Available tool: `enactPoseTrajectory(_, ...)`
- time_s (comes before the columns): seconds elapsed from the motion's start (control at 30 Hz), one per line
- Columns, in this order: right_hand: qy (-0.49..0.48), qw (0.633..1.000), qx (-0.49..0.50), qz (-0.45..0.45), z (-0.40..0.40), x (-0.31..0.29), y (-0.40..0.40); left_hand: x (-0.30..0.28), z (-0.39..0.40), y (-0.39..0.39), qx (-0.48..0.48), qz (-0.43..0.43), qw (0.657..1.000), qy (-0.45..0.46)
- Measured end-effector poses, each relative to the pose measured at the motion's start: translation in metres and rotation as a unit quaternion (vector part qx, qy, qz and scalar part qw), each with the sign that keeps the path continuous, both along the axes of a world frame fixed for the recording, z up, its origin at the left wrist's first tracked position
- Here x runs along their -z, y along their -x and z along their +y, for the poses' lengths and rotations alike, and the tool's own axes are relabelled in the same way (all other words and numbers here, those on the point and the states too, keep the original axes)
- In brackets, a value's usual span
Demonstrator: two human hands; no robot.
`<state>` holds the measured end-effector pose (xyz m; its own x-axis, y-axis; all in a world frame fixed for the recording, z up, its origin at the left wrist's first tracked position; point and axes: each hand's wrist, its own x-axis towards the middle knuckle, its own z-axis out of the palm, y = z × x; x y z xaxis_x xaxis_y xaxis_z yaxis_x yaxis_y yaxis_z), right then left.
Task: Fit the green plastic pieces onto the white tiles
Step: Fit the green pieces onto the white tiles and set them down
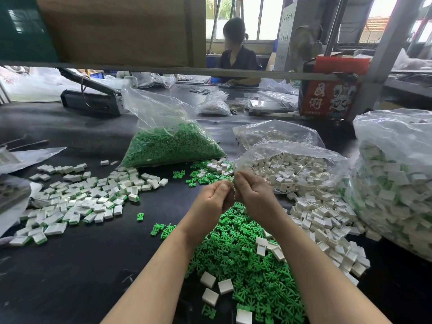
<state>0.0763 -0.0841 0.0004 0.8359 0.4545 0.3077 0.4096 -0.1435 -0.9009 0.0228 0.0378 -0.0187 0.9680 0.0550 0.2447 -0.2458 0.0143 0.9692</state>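
Note:
My left hand [214,197] and my right hand [253,191] are raised together above the black table, fingers curled, pinching a small piece between their tips; it is mostly hidden, with only a sliver of green showing. Below my forearms lies a heap of loose green plastic pieces [247,260] with a few white tiles [225,286] on it. Loose white tiles [327,220] lie to the right. A spread of white tiles fitted with green pieces [77,202] covers the left.
A clear bag of green pieces [173,146] lies behind the hands. An open bag of white tiles [292,169] and a large bag of tiles with green [397,183] are on the right. A red box [327,97], a sealing machine [93,99] and another person sit farther back.

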Motion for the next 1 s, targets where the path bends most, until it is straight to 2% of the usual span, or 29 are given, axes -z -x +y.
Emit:
enactPoseTrajectory(0.3,0.001,0.996,-0.077,0.052,-0.006,-0.003,0.0,-0.004,0.006,0.005,0.043,0.025,0.999,-0.008)
enactPoseTrajectory(0.43,0.027,0.994,-0.096,0.043,-0.008,-0.005,0.001,-0.009,0.008,0.008,0.081,0.028,0.996,-0.006)
enactPoseTrajectory(0.67,0.054,0.99,-0.117,0.049,-0.012,-0.005,0.001,-0.009,0.01,0.009,0.088,0.038,0.995,-0.018)
enactPoseTrajectory(0.87,0.041,0.998,-0.046,-0.014,-0.003,0.003,0.001,-0.009,-0.001,0.009,0.045,0.009,0.999,0.011)
enactPoseTrajectory(1.0,0.104,0.984,-0.019,-0.141,-0.002,0.002,0.005,-0.006,0.004,0.005,0.014,0.024,1.0,0.006)
